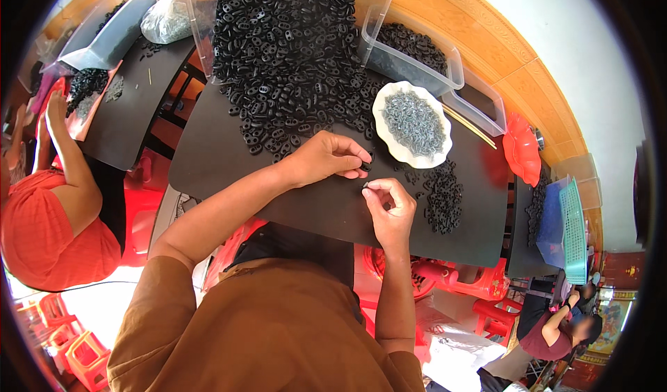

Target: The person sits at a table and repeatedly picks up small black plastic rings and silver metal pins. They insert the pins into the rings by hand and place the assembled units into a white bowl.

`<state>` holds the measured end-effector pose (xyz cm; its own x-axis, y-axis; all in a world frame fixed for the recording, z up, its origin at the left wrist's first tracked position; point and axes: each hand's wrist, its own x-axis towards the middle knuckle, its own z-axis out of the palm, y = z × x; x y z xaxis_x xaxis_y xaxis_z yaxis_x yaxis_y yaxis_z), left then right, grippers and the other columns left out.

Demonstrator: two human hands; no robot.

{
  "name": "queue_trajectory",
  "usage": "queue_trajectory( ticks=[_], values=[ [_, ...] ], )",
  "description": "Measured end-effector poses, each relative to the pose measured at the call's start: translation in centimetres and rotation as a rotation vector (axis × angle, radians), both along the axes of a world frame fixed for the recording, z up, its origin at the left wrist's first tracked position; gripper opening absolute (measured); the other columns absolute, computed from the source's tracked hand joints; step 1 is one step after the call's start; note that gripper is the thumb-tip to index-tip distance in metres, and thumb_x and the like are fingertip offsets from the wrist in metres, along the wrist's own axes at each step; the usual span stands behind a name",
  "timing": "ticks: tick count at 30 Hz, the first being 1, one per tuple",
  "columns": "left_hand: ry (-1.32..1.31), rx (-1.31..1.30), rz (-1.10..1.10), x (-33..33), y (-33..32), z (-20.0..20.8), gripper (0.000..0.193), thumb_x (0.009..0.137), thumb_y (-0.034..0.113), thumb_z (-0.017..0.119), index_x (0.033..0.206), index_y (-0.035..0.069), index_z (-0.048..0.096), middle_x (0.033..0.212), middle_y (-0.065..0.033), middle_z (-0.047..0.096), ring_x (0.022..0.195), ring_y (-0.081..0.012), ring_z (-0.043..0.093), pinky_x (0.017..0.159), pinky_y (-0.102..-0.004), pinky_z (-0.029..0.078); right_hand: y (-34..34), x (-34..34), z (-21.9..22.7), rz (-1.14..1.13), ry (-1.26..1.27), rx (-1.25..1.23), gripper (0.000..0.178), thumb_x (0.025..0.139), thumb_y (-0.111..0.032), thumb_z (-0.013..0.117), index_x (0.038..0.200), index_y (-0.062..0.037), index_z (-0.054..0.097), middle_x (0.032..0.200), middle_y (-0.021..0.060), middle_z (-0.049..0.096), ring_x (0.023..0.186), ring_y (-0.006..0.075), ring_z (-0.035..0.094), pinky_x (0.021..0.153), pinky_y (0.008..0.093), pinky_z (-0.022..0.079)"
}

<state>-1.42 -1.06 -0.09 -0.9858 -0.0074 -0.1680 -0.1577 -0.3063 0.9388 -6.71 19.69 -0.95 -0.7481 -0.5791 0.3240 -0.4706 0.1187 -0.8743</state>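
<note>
Brown shirt [278,329] cloth fills six o'clock, a smooth dark table [208,159] beyond, tan panelled wall [479,41] at one. Slotted black ovals [285,52] heap at twelve; a scalloped white plate [420,161] of glassy bits [413,122] sits at two. Centrally, the left hand [326,159] pinches a black piece [367,165]; the right hand [390,204] pinches a dark bit [365,186].

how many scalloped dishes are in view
2. The white dish, holding small clear pieces, is on the table, right of the big heap of black pieces; the red dish is farther right, by the table's right edge. Others may be hidden.
</note>
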Motion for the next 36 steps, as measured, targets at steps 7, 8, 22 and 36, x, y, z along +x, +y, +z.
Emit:
queue_trajectory(
  ticks=[7,8,22,36],
  values=[
    [-0.019,0.041,-0.014,-0.2,0.1,-0.4,0.018,0.095,0.004,0.068,0.11,-0.006,0.07,0.105,-0.0128,0.072,0.099,-0.0192,0.072,0.087,-0.0276,0.059,0.0,0.1,0.3,-0.014,-0.024,0.009,0.012,0.084,0.005,0.074,0.093,0.0002,0.068,0.083,0.0047,0.07,0.066,0.0087,0.062,0.061,0.0237,0.05],
    [-0.009,0.017,-0.032,-0.2,0.0,-0.5,0.018,0.094,0.003,0.069,0.11,-0.006,0.07,0.104,-0.0129,0.072,0.099,-0.0194,0.072,0.088,-0.0282,0.059,0.0,0.1,0.3,-0.014,-0.018,0.005,0.012,0.084,0.005,0.074,0.093,0.0002,0.068,0.083,0.0047,0.07,0.066,0.0087,0.062,0.061,0.0237,0.05],
    [0.119,-0.152,-0.059,-0.2,0.1,-1.0,0.019,0.087,-0.003,0.072,0.106,0.0,0.071,0.102,-0.0061,0.073,0.096,-0.0124,0.068,0.088,-0.0281,0.055,-0.1,0.2,0.4,-0.014,0.04,0.023,0.013,0.082,0.007,0.073,0.09,-0.0001,0.066,0.082,0.0049,0.069,0.065,0.0107,0.061,0.06,0.0245,0.049],
    [0.631,-1.174,0.104,0.2,0.9,-1.1,0.014,0.087,0.004,0.071,0.101,0.003,0.073,0.103,-0.0133,0.067,0.091,-0.0356,0.066,0.082,-0.0416,0.055,-0.1,0.2,0.3,-0.002,0.049,0.027,0.012,0.082,0.008,0.072,0.088,0.0004,0.066,0.083,0.0054,0.069,0.065,0.011,0.062,0.06,0.0246,0.05]
  ],
)
